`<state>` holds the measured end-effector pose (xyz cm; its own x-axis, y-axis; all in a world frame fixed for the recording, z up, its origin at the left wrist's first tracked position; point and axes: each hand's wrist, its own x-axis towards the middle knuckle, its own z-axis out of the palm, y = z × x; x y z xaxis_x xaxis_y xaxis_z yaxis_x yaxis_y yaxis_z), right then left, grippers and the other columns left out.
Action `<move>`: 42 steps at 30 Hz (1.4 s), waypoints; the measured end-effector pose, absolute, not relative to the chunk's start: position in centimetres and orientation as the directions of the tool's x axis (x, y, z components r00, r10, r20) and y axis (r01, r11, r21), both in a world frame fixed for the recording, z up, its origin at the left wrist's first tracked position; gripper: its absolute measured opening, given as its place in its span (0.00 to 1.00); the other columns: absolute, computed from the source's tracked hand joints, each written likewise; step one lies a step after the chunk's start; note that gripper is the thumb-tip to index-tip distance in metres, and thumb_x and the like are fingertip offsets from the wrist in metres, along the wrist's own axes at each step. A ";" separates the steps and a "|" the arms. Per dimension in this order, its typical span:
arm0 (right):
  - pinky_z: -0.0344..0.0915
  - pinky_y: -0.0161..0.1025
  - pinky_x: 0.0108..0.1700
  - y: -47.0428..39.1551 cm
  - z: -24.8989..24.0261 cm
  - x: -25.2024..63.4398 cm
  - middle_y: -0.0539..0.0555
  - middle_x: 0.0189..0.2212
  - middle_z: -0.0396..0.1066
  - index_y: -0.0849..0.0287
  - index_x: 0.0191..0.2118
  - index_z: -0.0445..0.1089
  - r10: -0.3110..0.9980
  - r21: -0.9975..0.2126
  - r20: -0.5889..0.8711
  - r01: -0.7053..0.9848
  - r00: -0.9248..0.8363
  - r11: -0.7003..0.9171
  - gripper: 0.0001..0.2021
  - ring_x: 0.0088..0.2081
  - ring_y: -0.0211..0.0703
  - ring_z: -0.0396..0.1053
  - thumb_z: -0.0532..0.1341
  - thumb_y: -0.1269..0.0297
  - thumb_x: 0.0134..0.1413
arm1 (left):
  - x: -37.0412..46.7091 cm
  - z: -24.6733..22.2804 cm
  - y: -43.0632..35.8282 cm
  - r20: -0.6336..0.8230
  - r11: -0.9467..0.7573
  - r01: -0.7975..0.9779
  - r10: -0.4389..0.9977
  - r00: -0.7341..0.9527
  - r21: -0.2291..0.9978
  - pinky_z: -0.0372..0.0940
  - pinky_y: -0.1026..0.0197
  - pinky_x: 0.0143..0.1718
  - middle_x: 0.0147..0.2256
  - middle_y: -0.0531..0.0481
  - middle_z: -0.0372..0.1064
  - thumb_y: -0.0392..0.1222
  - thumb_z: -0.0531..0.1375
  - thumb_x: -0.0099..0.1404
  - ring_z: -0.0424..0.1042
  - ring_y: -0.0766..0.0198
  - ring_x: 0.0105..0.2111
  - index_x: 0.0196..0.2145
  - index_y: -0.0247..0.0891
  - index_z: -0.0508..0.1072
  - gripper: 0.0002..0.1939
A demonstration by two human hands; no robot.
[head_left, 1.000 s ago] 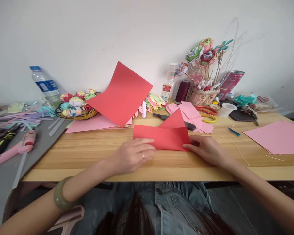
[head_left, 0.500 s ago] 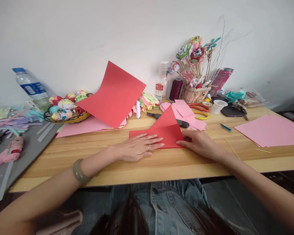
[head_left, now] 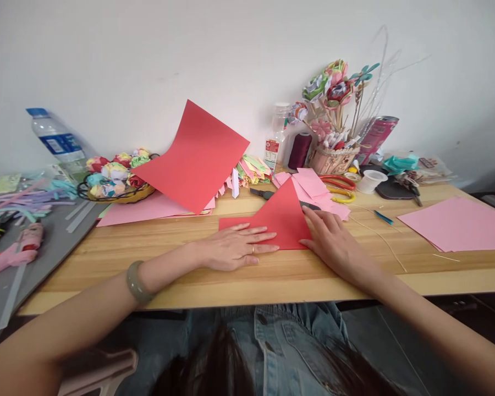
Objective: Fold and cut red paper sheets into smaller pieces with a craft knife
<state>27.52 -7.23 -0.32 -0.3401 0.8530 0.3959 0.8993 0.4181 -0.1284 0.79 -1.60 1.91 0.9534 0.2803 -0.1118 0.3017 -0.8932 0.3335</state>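
Near the front edge of the pale wooden surface (head_left: 119,258), the left hand (head_left: 231,247) lies flat, fingers spread, palm down on the lower left part of the folded red paper sheet (head_left: 278,223); nothing is gripped, it simply presses. The right hand (head_left: 334,239) is flat too, fingers extended and open, lying along the right slanted edge of that red sheet, whose upper flap makes a triangle pointing toward the back edge. The sheet sits at the middle of the surface, just behind the front edge. A green bangle (head_left: 137,281) circles the left wrist, out over the front edge.

Farther back, a black-handled tool (head_left: 264,193) peeks out just behind the triangle's tip, beside a scatter of small pink paper squares (head_left: 313,184). Out toward the right edge lies a large pink paper sheet (head_left: 457,223). Left of centre, a big curved red paper sheet (head_left: 193,157) rears up over flat pink paper. At the left edge, a pink glue gun (head_left: 12,253) lies on a grey mat.

Along the back edge: a wire basket of coloured paper roses (head_left: 115,176), a clear plastic water bottle (head_left: 55,140), a dark maroon thread spool (head_left: 300,149) and a woven basket holding paper flowers on sticks (head_left: 334,148).
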 end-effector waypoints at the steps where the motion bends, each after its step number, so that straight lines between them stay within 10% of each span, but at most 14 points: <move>1: 0.59 0.53 0.50 -7.5 -0.2 27.3 0.66 0.51 0.60 0.61 0.59 0.52 0.819 -0.065 0.406 0.882 -0.405 0.468 0.22 0.52 0.55 0.58 0.49 0.64 0.59 | 0.8 1.9 -1.6 -0.112 -0.894 0.304 0.283 0.953 0.330 0.35 0.50 0.62 0.64 0.56 0.38 0.49 0.42 0.70 0.37 0.61 0.63 0.62 0.52 0.47 0.23; 11: 0.65 0.48 0.45 -9.2 1.1 25.4 0.61 0.40 0.66 0.60 0.55 0.62 0.729 -0.140 0.188 0.717 -0.658 0.683 0.22 0.43 0.49 0.63 0.50 0.55 0.59 | 0.7 1.8 -1.5 -0.071 -0.899 0.284 0.276 0.959 0.335 0.33 0.53 0.62 0.64 0.57 0.37 0.46 0.44 0.69 0.37 0.63 0.63 0.62 0.52 0.45 0.25; 34: 0.51 0.53 0.59 -9.7 0.0 28.0 0.57 0.62 0.48 0.57 0.65 0.37 0.692 -0.011 0.090 0.694 -0.716 0.720 0.32 0.62 0.49 0.46 0.49 0.54 0.60 | -9.6 1.9 -0.9 -0.160 -0.908 0.388 0.364 0.917 0.157 0.35 0.47 0.61 0.64 0.53 0.36 0.45 0.42 0.70 0.39 0.58 0.63 0.61 0.51 0.48 0.22; 42: 0.63 0.52 0.50 -9.9 1.2 23.5 0.64 0.55 0.62 0.71 0.56 0.60 0.673 0.108 0.198 0.699 -0.712 0.707 0.32 0.50 0.54 0.63 0.49 0.48 0.57 | -4.8 2.8 -2.4 0.054 -0.958 0.285 0.284 0.957 -0.006 0.59 0.57 0.47 0.43 0.41 0.66 0.42 0.44 0.69 0.64 0.58 0.44 0.51 0.36 0.67 0.19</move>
